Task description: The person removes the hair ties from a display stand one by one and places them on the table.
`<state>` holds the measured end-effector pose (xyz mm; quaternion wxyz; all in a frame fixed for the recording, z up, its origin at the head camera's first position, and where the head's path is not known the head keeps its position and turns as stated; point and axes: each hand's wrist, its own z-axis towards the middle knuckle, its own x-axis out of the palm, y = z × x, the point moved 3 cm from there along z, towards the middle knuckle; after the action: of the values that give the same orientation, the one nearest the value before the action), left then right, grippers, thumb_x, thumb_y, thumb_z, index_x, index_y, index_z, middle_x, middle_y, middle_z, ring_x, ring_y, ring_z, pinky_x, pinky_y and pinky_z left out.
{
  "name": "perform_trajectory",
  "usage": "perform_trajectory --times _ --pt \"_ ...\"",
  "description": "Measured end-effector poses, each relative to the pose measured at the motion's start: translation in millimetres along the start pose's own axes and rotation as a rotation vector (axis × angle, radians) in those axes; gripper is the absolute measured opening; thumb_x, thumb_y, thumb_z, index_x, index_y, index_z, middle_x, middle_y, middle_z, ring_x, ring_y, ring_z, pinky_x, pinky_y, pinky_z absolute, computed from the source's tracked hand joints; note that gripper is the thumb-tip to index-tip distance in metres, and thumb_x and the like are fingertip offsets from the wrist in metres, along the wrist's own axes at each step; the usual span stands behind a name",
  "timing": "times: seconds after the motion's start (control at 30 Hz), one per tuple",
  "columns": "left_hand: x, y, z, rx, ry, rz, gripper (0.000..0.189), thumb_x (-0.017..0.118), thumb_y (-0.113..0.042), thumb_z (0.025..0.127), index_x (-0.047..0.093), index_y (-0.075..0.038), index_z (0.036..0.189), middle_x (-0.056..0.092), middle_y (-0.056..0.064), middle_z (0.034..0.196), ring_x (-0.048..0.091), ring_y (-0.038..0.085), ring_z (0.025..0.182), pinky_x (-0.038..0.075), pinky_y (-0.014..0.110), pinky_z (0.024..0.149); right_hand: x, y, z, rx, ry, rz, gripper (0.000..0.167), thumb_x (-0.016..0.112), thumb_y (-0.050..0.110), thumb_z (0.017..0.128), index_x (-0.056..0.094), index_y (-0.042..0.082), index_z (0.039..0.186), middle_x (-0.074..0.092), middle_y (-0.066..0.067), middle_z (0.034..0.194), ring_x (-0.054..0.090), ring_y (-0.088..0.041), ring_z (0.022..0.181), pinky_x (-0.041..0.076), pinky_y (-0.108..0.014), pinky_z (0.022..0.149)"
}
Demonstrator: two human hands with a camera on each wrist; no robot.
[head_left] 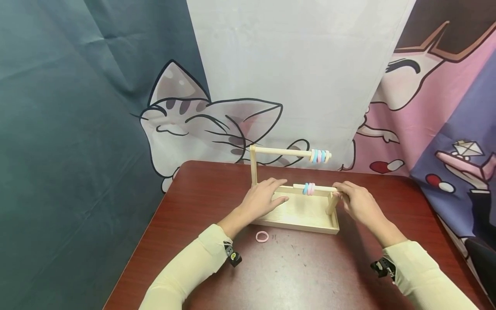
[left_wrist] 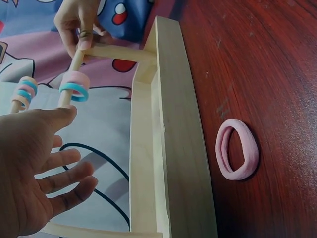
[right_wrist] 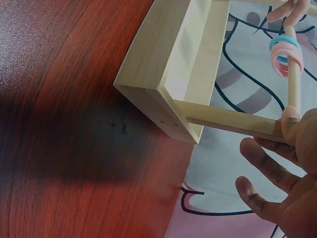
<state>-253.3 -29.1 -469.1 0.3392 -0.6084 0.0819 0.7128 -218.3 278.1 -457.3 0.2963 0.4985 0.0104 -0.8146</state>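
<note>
A wooden rack (head_left: 294, 226) has a shallow tray base and two posts, each bearing a level rod. My right hand (head_left: 358, 202) grips the corner where the lower rod (right_wrist: 294, 89) meets its short post (right_wrist: 233, 119), thumb against the rod. Blue and pink hair ties (head_left: 308, 188) hang around this rod, toward its free end. My left hand (head_left: 261, 200) is beside that free end with its fingers loosely spread; in the left wrist view the thumb overlaps the tip. The upper rod (head_left: 283, 151) carries several pastel hair ties (head_left: 320, 156) at its end.
A single pink hair tie (head_left: 262, 237) lies on the reddish-brown table (head_left: 286, 275), in front of the tray. Behind the table hangs a cloth (head_left: 302, 86) printed with a cartoon cat. The taller post (head_left: 253, 168) stands at the rack's left.
</note>
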Motion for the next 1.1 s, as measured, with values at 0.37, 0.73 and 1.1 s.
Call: perform_trajectory --times 0.37,0.73,1.1 --pt "-1.3 -7.8 7.8 0.036 -0.019 0.008 0.061 0.071 -0.051 0.107 0.059 -0.023 0.159 0.072 0.000 0.144 0.072 0.020 0.131 0.062 0.044 0.103 0 0 2.7 -0.005 -0.007 0.003 0.016 0.080 0.000 0.097 0.078 0.007 0.111 0.070 -0.002 0.087 0.061 -0.019 0.072 0.050 -0.045 0.062" --pt "-0.2 -14.9 14.7 0.057 -0.011 -0.012 0.059 0.073 -0.048 0.107 0.060 -0.023 0.159 0.072 0.000 0.144 0.072 0.021 0.131 0.061 0.041 0.105 2 0 3.9 -0.024 -0.015 0.007 0.018 0.081 -0.002 0.096 0.079 0.006 0.112 0.070 -0.001 0.087 0.060 -0.018 0.072 0.051 -0.044 0.062" --pt "8.2 -23.2 22.5 0.071 0.004 -0.019 0.059 0.072 -0.051 0.106 0.059 -0.028 0.159 0.071 -0.003 0.145 0.072 0.017 0.130 0.062 0.039 0.103 1 -2 -1.2 0.003 0.006 0.002 0.017 0.081 0.000 0.097 0.079 0.006 0.113 0.071 -0.001 0.088 0.059 -0.018 0.072 0.049 -0.041 0.062"
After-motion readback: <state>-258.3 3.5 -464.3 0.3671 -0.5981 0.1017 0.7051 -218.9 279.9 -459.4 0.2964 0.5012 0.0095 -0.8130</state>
